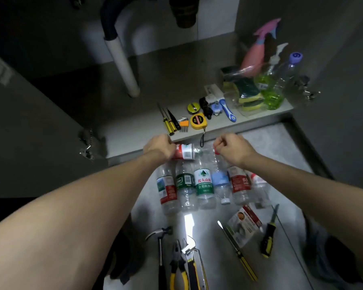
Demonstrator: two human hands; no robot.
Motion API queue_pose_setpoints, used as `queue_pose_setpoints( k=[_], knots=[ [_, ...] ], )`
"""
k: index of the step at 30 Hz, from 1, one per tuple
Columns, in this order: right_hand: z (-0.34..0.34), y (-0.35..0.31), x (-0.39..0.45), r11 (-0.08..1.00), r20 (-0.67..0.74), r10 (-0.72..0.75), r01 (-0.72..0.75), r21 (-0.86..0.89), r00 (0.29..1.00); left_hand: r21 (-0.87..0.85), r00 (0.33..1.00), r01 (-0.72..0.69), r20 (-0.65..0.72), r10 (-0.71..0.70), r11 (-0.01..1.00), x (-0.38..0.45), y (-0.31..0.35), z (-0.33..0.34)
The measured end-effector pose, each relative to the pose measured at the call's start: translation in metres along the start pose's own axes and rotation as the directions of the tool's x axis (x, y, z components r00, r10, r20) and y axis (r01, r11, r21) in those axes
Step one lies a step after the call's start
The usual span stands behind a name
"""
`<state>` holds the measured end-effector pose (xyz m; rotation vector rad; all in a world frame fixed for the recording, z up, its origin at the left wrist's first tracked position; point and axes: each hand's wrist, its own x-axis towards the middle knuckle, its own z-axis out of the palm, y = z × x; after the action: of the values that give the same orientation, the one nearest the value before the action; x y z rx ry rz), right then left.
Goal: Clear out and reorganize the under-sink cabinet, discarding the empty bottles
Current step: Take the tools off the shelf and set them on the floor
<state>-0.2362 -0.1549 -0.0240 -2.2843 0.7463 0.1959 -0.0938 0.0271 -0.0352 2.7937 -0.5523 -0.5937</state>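
Observation:
I hold a clear plastic bottle with a red and white label [184,151] sideways in front of the cabinet's front edge. My left hand [159,146] grips its base end. My right hand [232,148] is closed around its red cap end. Below it, several empty water bottles [204,186] lie side by side on the floor, with red, green and blue labels. Inside the open cabinet [134,126], at the right, stand a pink spray bottle [254,57], a green liquid bottle [269,91] and a clear bottle with a purple cap [289,70].
On the cabinet floor lie screwdrivers [169,122], a yellow tape measure [198,121], a blue-handled tool [228,110] and bagged sponges [247,95]. A white drain pipe [124,68] stands at the back. On the floor near me lie a hammer [159,245], pliers [177,266], a wrench, a knife and a small box [243,225].

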Motion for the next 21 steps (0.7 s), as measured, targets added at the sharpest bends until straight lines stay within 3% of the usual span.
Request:
queue_pose_setpoints(
  k=[7, 10, 14, 21],
  knots=[
    [0.005, -0.041, 0.06, 0.973, 0.108, -0.146, 0.162, -0.161, 0.983, -0.076, 0.974, 0.185, -0.114, -0.193, 0.98, 0.089, -0.007, -0.008],
    [0.015, -0.053, 0.085, 0.967, 0.064, -0.152, 0.162, -0.197, 0.986, -0.115, 0.965, 0.229, -0.108, -0.241, 0.967, 0.112, -0.01, 0.002],
    [0.024, -0.057, 0.117, 0.934, -0.1, -0.192, 0.151, -0.323, 0.976, -0.135, 0.955, 0.262, -0.109, -0.277, 0.956, 0.131, -0.015, 0.009],
    [0.036, -0.046, 0.141, 0.84, -0.027, -0.171, 0.131, -0.527, 0.985, -0.243, 0.946, 0.245, -0.15, -0.286, 0.938, 0.128, -0.03, 0.008]
  ],
)
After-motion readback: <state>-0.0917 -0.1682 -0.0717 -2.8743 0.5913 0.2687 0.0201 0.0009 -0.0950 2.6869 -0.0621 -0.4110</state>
